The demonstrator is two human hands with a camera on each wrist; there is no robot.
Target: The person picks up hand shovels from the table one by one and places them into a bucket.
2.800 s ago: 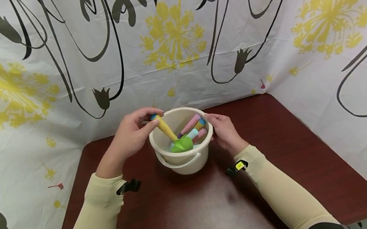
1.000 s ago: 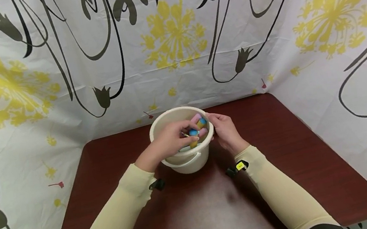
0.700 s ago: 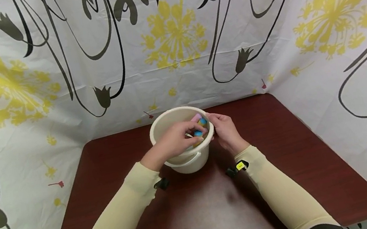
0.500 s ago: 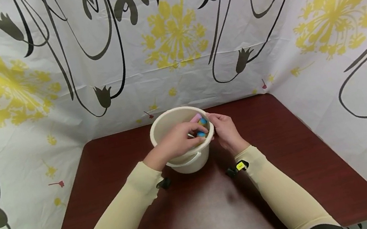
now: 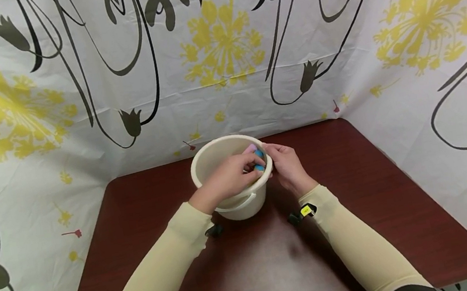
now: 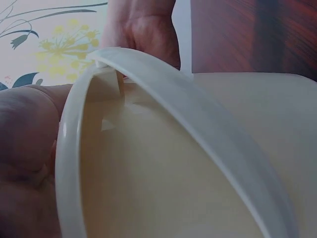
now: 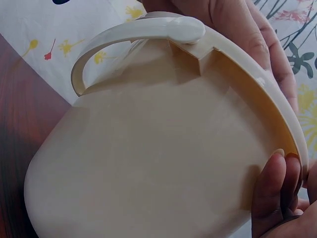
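Plainly unlabelled cream bucket (image 5: 221,152), left hand (image 5: 227,179) inside, right hand (image 5: 286,165) gripping rim

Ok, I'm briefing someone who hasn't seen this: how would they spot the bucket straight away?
On the dark red table, near its far edge by the flowered curtain, stands the cream plastic bucket. It is the only container there, with the left hand reaching inside and the right hand holding its rim.

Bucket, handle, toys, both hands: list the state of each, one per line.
Bucket: upright on the table, open-topped.
Bucket handle: folded down against the front wall.
Toy tools: inside the bucket, ends poking up at the right rim.
Left hand: reaching into the bucket, fingers curled round the toy tools.
Right hand: gripping the bucket's right rim.
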